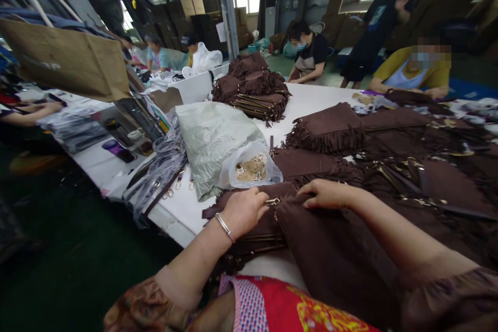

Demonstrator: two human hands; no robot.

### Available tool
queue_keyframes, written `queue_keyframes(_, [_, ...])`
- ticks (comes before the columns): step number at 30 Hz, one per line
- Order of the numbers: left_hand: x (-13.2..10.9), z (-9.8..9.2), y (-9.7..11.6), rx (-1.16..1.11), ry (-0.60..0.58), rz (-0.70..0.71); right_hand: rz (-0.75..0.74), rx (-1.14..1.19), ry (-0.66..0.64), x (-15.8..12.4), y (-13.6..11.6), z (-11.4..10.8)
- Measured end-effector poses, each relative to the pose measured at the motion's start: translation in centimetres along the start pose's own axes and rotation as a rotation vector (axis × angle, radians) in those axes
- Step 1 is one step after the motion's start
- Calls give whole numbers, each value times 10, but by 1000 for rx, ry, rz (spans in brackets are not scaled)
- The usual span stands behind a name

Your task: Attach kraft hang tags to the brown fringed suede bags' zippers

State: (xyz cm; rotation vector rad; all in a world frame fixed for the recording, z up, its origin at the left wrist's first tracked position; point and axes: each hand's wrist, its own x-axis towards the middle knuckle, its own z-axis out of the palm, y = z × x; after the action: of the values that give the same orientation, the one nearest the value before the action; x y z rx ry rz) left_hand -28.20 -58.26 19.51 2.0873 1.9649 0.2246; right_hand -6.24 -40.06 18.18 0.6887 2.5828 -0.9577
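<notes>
My left hand (244, 211), with a bracelet at the wrist, is closed in a pinch on a small gold metal clasp (273, 201). This clasp is at the upper corner of a dark brown bag (322, 238), which slants down toward my lap. With curled fingers, my right hand (324, 194) grips the bag's top edge; its fingertips are partly hidden. Beneath and beside my left hand lie more brown bags (259, 244) with gold zippers. Just beyond my hands, a clear plastic bag (229, 172) holds small tan and white pieces I cannot make out.
A large grey-white plastic sack (210, 135) lies on the white table (307, 94). Stacked fringed brown bags (252, 83) stand at the back, with more fringed bags (330, 124) on the right. Straps in plastic (167, 161) line the left edge. Co-workers sit across the table.
</notes>
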Motion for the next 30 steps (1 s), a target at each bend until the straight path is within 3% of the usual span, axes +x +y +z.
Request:
queue_keyframes(3, [-2,21,-13,144,-103,-121,103,-195,217,24,3,28])
queue_keyframes(8, [-15,41,-32,8,-17,-136,-187,-84,454,41,-16,61])
queue_keyframes(10, [-21,42,-36,-21,33,-133,-265,-33,439,45,-25,73])
queue_keyframes(16, [-47,46,-52,-46,93,-90,-274,-34,405,38,-36,110])
queue_keyframes(22, [-76,51,-66,-14,112,-119,-303,-2,397,33,-51,115])
queue_keyframes(27, [-93,30,-79,5,125,-180,-299,8,390,39,-62,120])
queue_keyframes(30, [-67,10,-71,4,163,-131,-274,27,409,40,-64,125])
